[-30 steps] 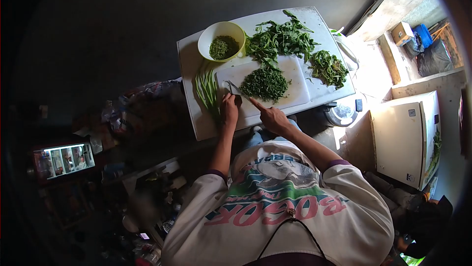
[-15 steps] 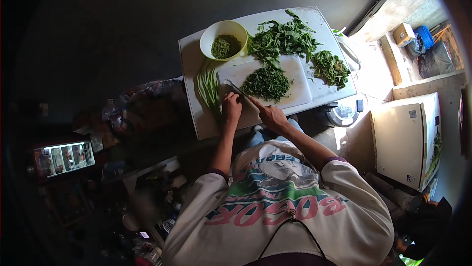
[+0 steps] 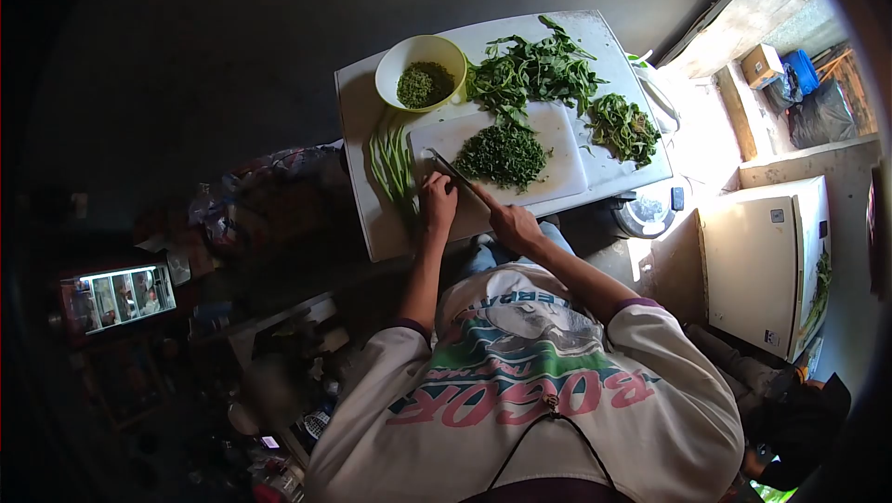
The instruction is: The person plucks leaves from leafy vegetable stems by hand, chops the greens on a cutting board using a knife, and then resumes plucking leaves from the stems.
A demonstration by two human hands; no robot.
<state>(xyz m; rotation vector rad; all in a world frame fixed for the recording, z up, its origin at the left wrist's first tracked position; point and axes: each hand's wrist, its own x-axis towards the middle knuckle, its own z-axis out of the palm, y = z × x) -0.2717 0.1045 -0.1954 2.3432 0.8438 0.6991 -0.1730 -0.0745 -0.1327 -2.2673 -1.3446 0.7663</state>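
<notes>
A knife [image 3: 452, 169] is in my right hand [image 3: 514, 227], its blade slanting over the left part of the white cutting board [image 3: 567, 173]. My left hand [image 3: 439, 202] has its fingers curled at the board's near left side, by the blade; whatever they hold is too small to make out. Chopped greens [image 3: 503, 157] lie heaped on the board, right of the knife. Long green stalks [image 3: 392, 167] rest on the table left of the board. Beyond it stands a yellow-green bowl [image 3: 391, 68] with chopped green pieces inside.
Leafy greens [image 3: 539, 71] spread over the back of the white table [image 3: 358, 85]. A smaller pile of greens [image 3: 623, 130] sits at its right. Below the right edge is a round lidded container [image 3: 648, 215]. A white fridge [image 3: 753, 252] stands farther right.
The knife blade has shifted slightly beside my left hand, whose fingers have curled in a little more. The piles and bowl look the same.
</notes>
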